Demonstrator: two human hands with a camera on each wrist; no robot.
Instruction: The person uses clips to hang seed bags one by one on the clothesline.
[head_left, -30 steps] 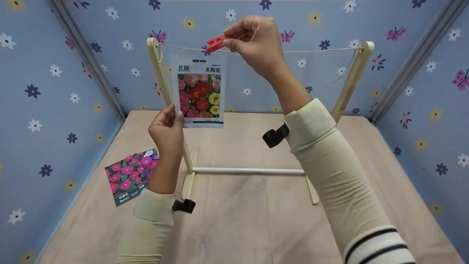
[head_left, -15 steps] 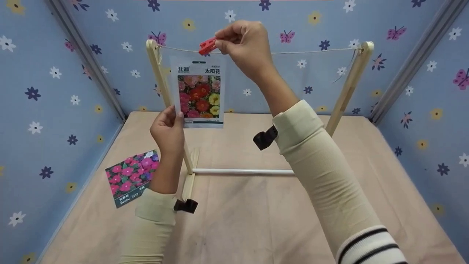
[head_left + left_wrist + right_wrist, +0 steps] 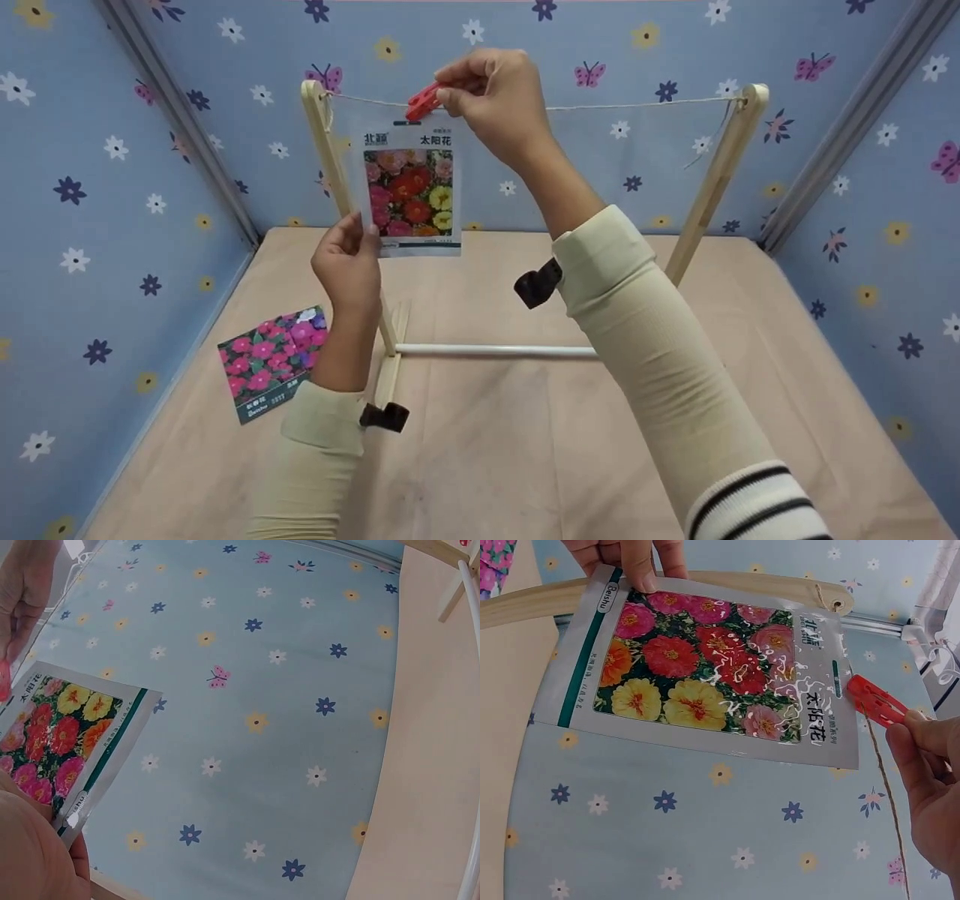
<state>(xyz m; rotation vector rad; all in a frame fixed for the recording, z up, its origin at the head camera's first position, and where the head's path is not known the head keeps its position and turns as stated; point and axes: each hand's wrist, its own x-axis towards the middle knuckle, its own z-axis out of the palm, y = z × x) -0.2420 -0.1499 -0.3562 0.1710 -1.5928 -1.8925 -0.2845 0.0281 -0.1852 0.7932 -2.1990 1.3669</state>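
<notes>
My left hand (image 3: 346, 262) pinches the lower left edge of a flower seed packet (image 3: 411, 195), held upright in front of the string (image 3: 622, 106). Between thumb and fingers, my right hand (image 3: 499, 101) grips a red clothespin (image 3: 424, 101) at the packet's top edge. In the right wrist view, the clothespin (image 3: 877, 700) meets the packet's top beside its dark hanging slot, with the string (image 3: 885, 780) running by it. Whether the clothespin bites both string and packet I cannot tell. The left wrist view shows the packet (image 3: 67, 739) partly cut off.
A second seed packet (image 3: 270, 360) with pink flowers lies on the table at the left, partly behind my left forearm. Wooden posts (image 3: 712, 180) hold the string at both ends. A white rod (image 3: 495, 350) joins the stand's base. Flower-patterned walls (image 3: 112, 225) surround the table.
My right hand has moved left and slightly down with the clothespin, from the string to the packet's top edge. The packet has risen slightly in my left hand.
</notes>
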